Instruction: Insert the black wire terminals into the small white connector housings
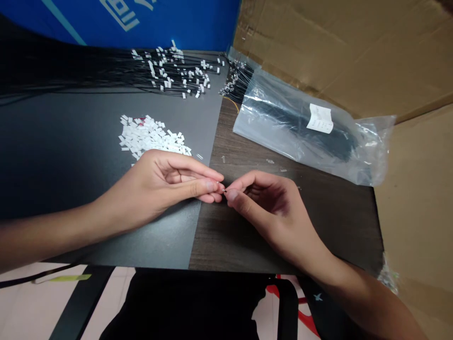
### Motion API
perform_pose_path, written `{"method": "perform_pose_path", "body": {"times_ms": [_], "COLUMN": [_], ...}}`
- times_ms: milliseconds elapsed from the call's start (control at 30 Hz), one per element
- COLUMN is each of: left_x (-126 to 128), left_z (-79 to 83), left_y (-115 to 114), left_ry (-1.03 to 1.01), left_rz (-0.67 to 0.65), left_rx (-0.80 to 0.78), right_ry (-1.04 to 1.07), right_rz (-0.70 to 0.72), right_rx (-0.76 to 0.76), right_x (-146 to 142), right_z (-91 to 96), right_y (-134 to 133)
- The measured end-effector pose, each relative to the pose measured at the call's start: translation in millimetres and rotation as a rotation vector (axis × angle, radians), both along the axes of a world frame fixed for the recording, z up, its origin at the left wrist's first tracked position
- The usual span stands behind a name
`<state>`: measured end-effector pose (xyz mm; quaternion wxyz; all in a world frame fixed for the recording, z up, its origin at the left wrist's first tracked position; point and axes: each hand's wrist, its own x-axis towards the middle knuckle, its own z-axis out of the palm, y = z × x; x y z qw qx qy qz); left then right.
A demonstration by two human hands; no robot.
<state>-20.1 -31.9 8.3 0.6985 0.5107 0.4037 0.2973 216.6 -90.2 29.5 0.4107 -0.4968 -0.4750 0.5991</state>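
Observation:
My left hand [173, 182] and my right hand [274, 208] meet fingertip to fingertip over the seam between the grey and the wood-grain surface. Thumb and fingers of each are pinched together. A tiny dark and pale piece shows in the narrow gap between them, too small to name. Just behind my left hand lies a heap of small white plastic pieces [150, 134], partly covered by it. Beyond the heap stretches a bundle of black wires [102, 71], many tipped with white connectors [193, 75].
A clear plastic bag [290, 137] with a white label [320, 118] holds black wires, whose metal-tipped ends [235, 78] stick out at its left. Small clear bits [270, 161] lie scattered on the wood-grain tabletop [339, 222]. Cardboard [339, 52] and a blue panel [191, 23] border the back.

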Motion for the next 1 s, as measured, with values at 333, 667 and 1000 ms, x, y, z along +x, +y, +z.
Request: {"method": "perform_pose_path", "body": {"times_ms": [333, 667, 1000], "left_x": [2, 6, 3], "left_z": [10.2, 17.5, 17.5], "left_y": [-2, -9, -8], "left_ry": [0.031, 0.083, 0.153], "left_rz": [-0.040, 0.034, -0.004], "left_rx": [0.044, 0.348, 0.436], "right_ry": [-0.011, -0.051, -0.101], "right_rz": [-0.012, 0.030, 0.028], "right_rx": [-0.010, 0.006, 0.038], "right_x": [-2, -3, -2], "right_z": [2.3, 4.1, 3.7], "right_y": [-2, -4, -4]}}
